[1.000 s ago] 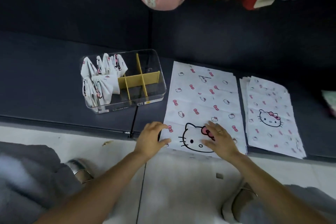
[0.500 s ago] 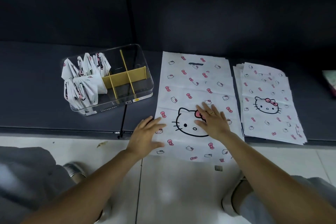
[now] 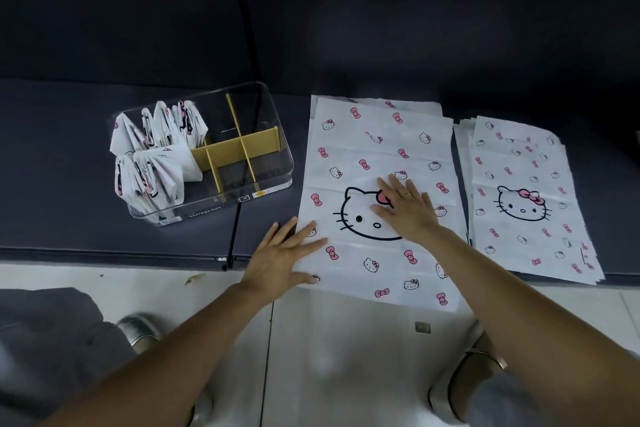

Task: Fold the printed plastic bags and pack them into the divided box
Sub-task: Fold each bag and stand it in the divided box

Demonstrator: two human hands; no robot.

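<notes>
Both hands flat on unfolded bag

Left hand (image 3: pixel 282 258) lay fingers-spread on printed bag (image 3: pixel 377 156) left edge; right hand (image 3: pixel 408 210) pressed flat mid-bag. Divided box (image 3: pixel 273 163) sat beyond left hand, folded bags (image 3: pixel 156 156) inside; bag stack (image 3: pixel 526 198) just right of right hand

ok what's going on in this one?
A person is folding printed bags and packing them into a divided box. Both hands lie flat on one unfolded bag spread on the dark surface: left hand on its near left edge, right hand over the big cat print. No fold in it yet. The box to the left holds folded bags in its left compartments only; the others look empty. A stack of flat bags waits on the right.
</notes>
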